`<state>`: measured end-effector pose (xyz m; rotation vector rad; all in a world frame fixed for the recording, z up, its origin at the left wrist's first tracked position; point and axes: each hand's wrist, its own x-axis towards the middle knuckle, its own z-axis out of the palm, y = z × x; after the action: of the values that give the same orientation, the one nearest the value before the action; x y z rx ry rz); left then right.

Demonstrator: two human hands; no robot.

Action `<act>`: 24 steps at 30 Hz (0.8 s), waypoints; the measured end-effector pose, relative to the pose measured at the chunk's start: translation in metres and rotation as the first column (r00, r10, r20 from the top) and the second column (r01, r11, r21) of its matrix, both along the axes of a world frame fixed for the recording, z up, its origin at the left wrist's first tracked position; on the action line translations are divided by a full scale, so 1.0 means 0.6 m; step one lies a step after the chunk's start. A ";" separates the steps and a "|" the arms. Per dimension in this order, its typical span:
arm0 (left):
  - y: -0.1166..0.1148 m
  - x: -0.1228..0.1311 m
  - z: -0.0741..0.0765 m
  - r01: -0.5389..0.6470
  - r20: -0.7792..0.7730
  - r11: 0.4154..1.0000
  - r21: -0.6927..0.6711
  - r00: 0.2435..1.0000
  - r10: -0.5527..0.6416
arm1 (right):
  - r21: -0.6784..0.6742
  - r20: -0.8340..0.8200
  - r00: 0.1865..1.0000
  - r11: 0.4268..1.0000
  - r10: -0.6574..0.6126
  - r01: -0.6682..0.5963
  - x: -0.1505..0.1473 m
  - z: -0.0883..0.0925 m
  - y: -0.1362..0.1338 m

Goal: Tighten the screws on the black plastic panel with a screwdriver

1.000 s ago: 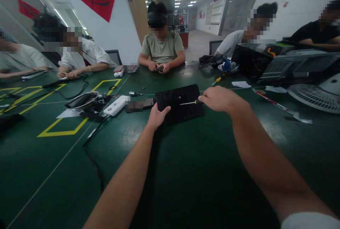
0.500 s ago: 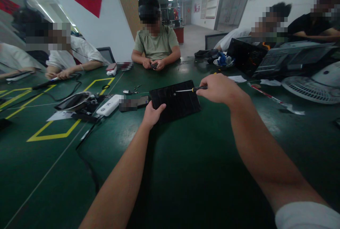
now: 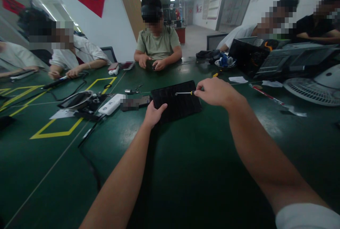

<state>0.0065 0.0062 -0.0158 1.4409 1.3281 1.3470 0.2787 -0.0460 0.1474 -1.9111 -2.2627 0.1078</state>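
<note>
A black, flat rectangular panel [image 3: 183, 106] lies tilted a little on the green table. My left hand [image 3: 154, 113] grips its near left corner, with the thumb on top and the other fingers mostly hidden. In my right hand [image 3: 212, 90] is a screwdriver [image 3: 185, 93] with a black and yellow handle, pinched between thumb and fingers. Its thin metal shaft points left across the panel, and the tip meets a small shiny round spot near the middle. Whether the tip sits in a screw is too small to tell. Left of the panel lies a phone-like device [image 3: 143, 100], partly blurred out.
A white power bank [image 3: 113, 104] with a cable and a heap of dark parts [image 3: 89, 103] are on the left. Small metal bits [image 3: 128, 91] lie beyond the phone. To the right are a white fan [image 3: 305, 89], a computer case [image 3: 294, 59] and paper scraps [image 3: 238, 79]. Several people sit around.
The screwdriver tip has come slightly left and down onto the round spot, and my right hand has shifted left. My left hand keeps its grip. The whole view has moved slightly.
</note>
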 end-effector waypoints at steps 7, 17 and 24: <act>0.000 -0.001 -0.001 0.002 -0.005 1.000 -0.008 1.000 -0.002 | -0.027 0.010 1.000 1.000 0.007 -0.007 -0.001 -0.002 0.003; 0.000 -0.003 -0.004 0.020 0.024 1.000 -0.005 1.000 -0.020 | -0.001 0.000 1.000 1.000 0.024 -0.024 -0.002 -0.007 0.003; 0.001 -0.005 -0.007 0.018 0.002 1.000 0.016 1.000 -0.018 | 0.038 0.020 1.000 0.999 0.004 -0.004 -0.004 -0.008 -0.001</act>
<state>0.0038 0.0069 -0.0201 1.4582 1.3033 1.3501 0.2765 -0.0466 0.1425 -1.8972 -2.2646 0.0459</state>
